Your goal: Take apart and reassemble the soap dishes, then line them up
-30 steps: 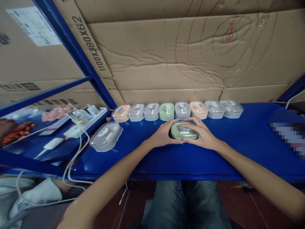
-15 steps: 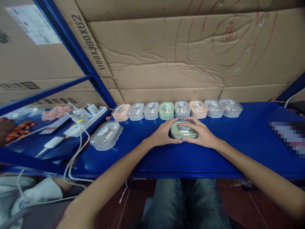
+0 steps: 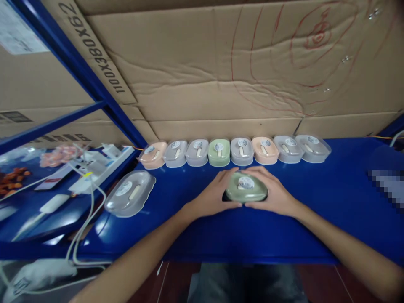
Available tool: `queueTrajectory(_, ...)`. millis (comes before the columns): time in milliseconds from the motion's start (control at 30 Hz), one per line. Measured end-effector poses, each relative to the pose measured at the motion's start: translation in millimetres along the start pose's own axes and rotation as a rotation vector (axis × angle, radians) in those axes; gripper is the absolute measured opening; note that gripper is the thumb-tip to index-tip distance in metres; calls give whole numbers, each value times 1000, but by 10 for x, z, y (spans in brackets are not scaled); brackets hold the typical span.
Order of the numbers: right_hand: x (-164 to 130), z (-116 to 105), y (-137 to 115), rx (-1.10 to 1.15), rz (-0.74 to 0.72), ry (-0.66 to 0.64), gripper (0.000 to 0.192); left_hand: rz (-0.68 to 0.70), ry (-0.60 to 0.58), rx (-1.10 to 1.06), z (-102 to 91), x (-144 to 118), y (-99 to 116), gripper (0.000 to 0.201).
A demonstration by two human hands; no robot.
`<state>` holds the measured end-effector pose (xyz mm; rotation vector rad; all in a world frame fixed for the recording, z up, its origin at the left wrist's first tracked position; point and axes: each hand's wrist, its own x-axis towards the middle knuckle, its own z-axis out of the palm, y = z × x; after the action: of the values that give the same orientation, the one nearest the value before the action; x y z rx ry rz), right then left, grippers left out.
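My left hand [image 3: 215, 190] and my right hand [image 3: 274, 192] are wrapped round a green lidded plastic box [image 3: 249, 187] from its two sides. It has a clear lid with a round label and a pale strip on top. The box looks tilted, its near side showing a dark gap by the left thumb. Both thumbs lie along the near edge, and the far fingers curl behind it. Just beyond stands a row of similar boxes, with a green box [image 3: 219, 153], a grey box [image 3: 242, 152] and a peach box [image 3: 265, 150] nearest my hands.
A larger-looking grey box [image 3: 130, 194] lies apart at the left of the blue tabletop [image 3: 202, 235]. White cables [image 3: 91, 210] and a power strip [image 3: 104, 168] lie on the left. A cardboard wall [image 3: 189, 75] rises behind the row. A blurred-out object [image 3: 389, 185] lies at right.
The view has shifted and come closer. Both hands have brought the green box a little nearer to me, away from the row, and its top now looks more tilted.
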<state>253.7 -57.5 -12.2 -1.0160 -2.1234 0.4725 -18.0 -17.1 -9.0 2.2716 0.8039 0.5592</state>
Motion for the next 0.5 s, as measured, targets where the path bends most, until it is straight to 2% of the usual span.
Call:
queueTrajectory(267,-124,96,-157,68,156,-29,98,-61,-56,-46,20,-137,87,115)
queueTrajectory(500,-65,41,-73,42,104,-36,92,-27,-26,-20,-19,-43,51,115)
